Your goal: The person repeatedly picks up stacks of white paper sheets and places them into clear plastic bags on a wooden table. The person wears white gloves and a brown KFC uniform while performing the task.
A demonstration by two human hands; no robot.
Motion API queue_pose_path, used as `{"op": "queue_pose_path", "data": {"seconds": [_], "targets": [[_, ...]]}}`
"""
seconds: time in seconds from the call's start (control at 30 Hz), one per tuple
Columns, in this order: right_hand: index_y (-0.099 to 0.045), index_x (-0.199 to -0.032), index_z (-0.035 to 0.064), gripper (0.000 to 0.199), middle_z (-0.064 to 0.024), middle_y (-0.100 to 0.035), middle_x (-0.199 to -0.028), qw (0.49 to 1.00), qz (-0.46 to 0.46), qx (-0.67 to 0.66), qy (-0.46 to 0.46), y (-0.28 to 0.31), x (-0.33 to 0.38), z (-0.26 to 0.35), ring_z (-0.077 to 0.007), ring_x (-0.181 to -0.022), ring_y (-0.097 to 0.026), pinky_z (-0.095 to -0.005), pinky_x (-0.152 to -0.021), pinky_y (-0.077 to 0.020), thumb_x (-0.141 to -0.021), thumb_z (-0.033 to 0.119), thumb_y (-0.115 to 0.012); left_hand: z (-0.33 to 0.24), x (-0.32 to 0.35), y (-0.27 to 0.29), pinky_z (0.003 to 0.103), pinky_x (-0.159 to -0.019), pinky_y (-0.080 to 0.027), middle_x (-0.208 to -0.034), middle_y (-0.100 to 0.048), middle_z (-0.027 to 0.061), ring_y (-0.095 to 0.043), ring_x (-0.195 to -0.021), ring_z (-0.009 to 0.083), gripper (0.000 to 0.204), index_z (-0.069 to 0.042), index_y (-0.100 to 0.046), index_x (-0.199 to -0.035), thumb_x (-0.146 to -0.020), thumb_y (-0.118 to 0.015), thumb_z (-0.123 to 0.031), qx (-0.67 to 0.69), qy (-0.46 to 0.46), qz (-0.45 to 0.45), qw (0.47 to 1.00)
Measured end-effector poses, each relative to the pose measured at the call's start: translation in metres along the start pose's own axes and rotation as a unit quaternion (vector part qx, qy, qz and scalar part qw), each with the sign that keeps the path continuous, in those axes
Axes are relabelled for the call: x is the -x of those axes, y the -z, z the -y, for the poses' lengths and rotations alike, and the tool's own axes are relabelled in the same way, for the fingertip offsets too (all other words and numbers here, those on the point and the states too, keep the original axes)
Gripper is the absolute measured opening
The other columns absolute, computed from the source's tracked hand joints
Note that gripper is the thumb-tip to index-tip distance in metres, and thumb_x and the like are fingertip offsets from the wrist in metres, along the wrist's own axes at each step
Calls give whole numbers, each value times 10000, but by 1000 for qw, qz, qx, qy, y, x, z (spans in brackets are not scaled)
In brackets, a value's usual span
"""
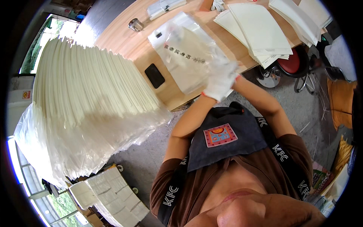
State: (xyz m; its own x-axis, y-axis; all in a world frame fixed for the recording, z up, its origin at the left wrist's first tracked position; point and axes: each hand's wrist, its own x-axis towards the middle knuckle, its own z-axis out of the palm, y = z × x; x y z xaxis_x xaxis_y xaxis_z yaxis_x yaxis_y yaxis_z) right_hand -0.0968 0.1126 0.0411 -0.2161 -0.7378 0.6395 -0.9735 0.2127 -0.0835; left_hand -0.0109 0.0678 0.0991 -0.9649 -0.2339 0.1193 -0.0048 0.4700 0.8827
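Observation:
My left hand [218, 84] and my right hand [227, 69], both in white gloves with red cuffs, are close together at the table's near edge. Motion smears their fingers, so I cannot see whether either is open or closed. They overlap the near right corner of a clear plastic bag [182, 62] printed with dark characters, which seems to have pale paper inside. Beneath it lies a stack of flat clear bags [181, 23]. A black phone [154, 75] rests left of the bags on the wooden table [117, 36].
A tall pile of cream folded papers [87, 83] in plastic wrap stands at left. Cream sheets [259, 28] lie at the table's right, with more sheets [297, 19] beyond. A metal cup-like object [135, 25] sits farther back. A red-seated stool [293, 62] and wrapped white bundles [113, 196] stand off the table.

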Motion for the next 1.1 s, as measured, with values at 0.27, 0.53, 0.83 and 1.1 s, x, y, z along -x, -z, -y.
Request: {"op": "queue_pose_path", "data": {"seconds": [0.27,0.53,0.83,1.1], "targets": [[-515,-1127,61,448,-144,-610,-962,987,74,10,-145,59,47,-2,-310,-921,-591,-424,-802,-465,-733,225,-651,40,86,-10,346,-710,-496,-978,-626,127,-618,-886,266,311,-114,-581,-1099,-793,-588,-58,-110,23,-40,993],[-553,-873,57,139,-136,-656,-738,905,395,54,-150,79,64,-6,-283,-657,-665,-406,-539,-510,-829,169,-485,103,178,29,387,-598,-459,-721,-572,81,-573,-676,273,144,-93,-536,-746,-709,-675,-110,-325,113,-272,898],[-578,-829,72,208,-128,-604,-588,885,440,-10,-152,103,113,0,-305,-499,-604,-439,-454,-466,-850,241,-458,72,197,0,415,-519,-441,-658,-518,102,-560,-611,300,137,-97,-513,-694,-708,-646,-72,-278,118,-256,918],[-625,-811,32,278,-196,-644,-765,841,508,-56,-179,99,154,-40,-348,-723,-638,-466,-626,-491,-846,242,-447,108,248,3,311,-598,-479,-777,-520,77,-550,-656,207,177,-47,-486,-866,-747,-617,-38,6,195,-238,951]]}}
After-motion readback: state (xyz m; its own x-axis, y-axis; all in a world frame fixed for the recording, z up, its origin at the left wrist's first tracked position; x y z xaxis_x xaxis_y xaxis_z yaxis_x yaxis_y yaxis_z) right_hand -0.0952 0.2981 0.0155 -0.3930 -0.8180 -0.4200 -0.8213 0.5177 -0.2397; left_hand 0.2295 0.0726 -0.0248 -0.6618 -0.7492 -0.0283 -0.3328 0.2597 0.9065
